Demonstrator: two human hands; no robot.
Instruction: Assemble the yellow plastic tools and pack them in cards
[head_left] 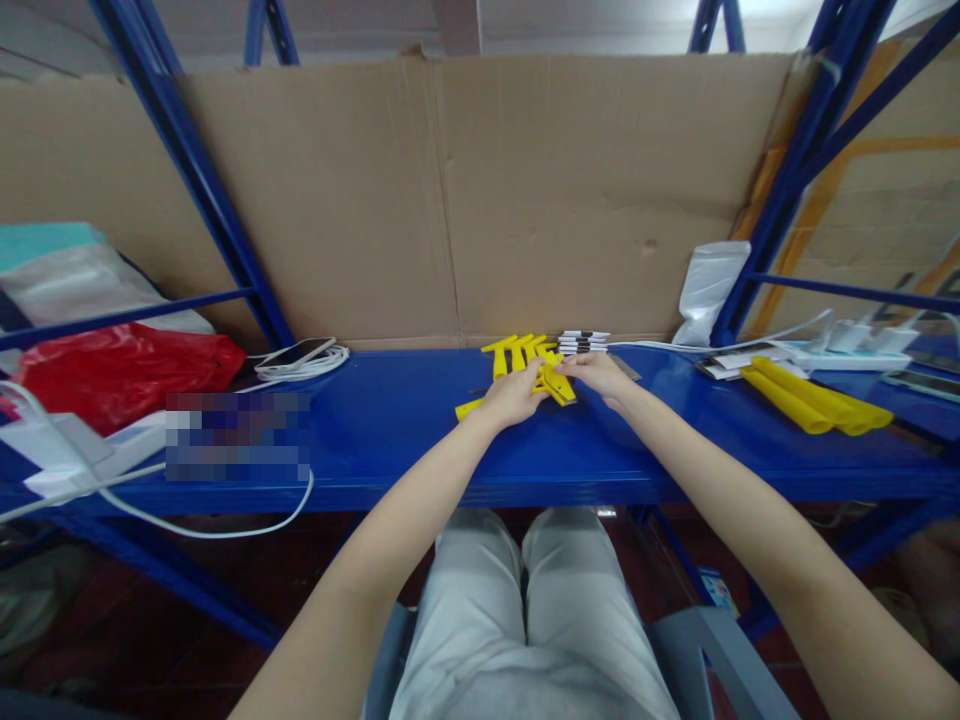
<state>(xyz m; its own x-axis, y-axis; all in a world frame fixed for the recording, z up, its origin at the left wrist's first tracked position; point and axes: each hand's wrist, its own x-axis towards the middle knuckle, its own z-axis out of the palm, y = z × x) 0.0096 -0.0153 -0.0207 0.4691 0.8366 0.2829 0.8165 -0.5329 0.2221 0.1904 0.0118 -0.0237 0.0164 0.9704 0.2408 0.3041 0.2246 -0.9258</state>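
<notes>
One blue table (390,430), I see, with yellow tubes (814,395) toward its right end. Midway along, the person's left hand (516,397) grips a yellow tool (556,386); the right hand's (596,375) fingers pinch it too. More tools (517,352) line the far edge, beside white packs (585,342).

Left forearm (420,500) and right forearm (720,475), both bare, slant in over the near edge of the blue table (382,420) and converge above its middle! Left hand (516,395) sits low over the tabletop, fingers curled closed. Right hand (598,372), slightly farther from the table's near edge, points its fingers inward, tips right by the left's, their pinch too small to judge. Legs (480,585) side by side, knees at the table's near edge.
</notes>
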